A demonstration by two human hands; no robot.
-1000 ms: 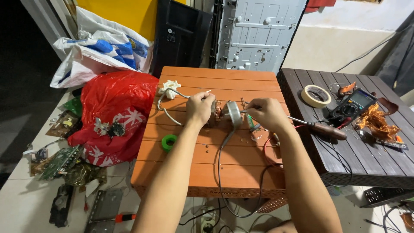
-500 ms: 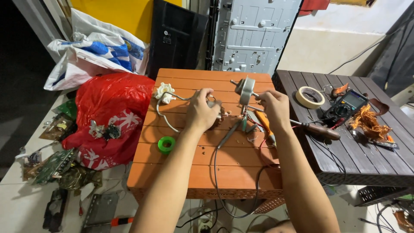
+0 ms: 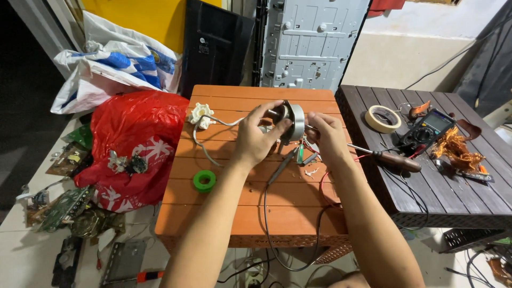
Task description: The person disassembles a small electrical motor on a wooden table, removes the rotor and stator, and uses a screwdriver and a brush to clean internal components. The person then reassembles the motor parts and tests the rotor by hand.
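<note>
Both of my hands hold a small round silver motor [image 3: 292, 120] above the orange slatted table [image 3: 229, 197]. My left hand [image 3: 257, 137] grips its left side with fingers curled over the top. My right hand [image 3: 326, 134] pinches the right side and the shaft. Thin wires run from the motor to a white plastic connector [image 3: 201, 114] lying on the table's far left. Probe leads and an orange-handled tool [image 3: 300, 156] lie on the table under my hands. A green roll of tape [image 3: 204, 181] sits near my left forearm.
A dark slatted table [image 3: 453, 202] on the right carries a roll of masking tape [image 3: 383, 118], a multimeter [image 3: 428, 129], a screwdriver [image 3: 392, 159] and copper wire [image 3: 456, 151]. A red plastic bag [image 3: 133, 144] and circuit boards [image 3: 66, 205] lie on the floor at left. A metal panel [image 3: 309, 42] stands behind.
I have lifted the motor off the table and turned it edge-on between my hands. My view has come in closer to the table.
</note>
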